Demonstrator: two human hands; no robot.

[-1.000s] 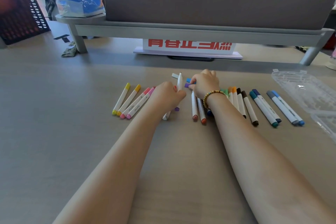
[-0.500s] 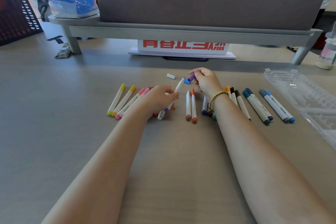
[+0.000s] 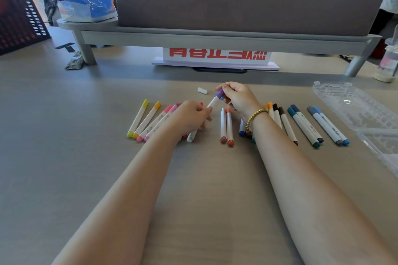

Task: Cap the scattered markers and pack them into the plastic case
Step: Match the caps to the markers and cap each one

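Note:
Several white-barrelled markers lie in a row across the table. My left hand [image 3: 191,117] grips one marker [image 3: 212,103], its far end tilted up to the right. My right hand [image 3: 238,98] pinches a purple cap [image 3: 220,93] sitting on that marker's tip. A loose white cap [image 3: 202,90] and a blue cap [image 3: 217,95], partly hidden by my right hand, lie just beyond. Two orange markers [image 3: 226,126] lie between my arms. Yellow and pink markers [image 3: 148,119] lie left, dark and blue ones [image 3: 310,125] right. The clear plastic case [image 3: 361,109] lies open at the far right.
A grey monitor riser [image 3: 193,36] spans the back with a red-lettered sign [image 3: 217,56] under it. A tissue pack [image 3: 86,7] sits on its left end, a dark mesh basket [image 3: 19,17] stands far left, and a bottle [image 3: 388,64] stands back right.
My right hand has brought the purple cap onto the tip of the marker, which my left hand lifted off the table and tilted toward it.

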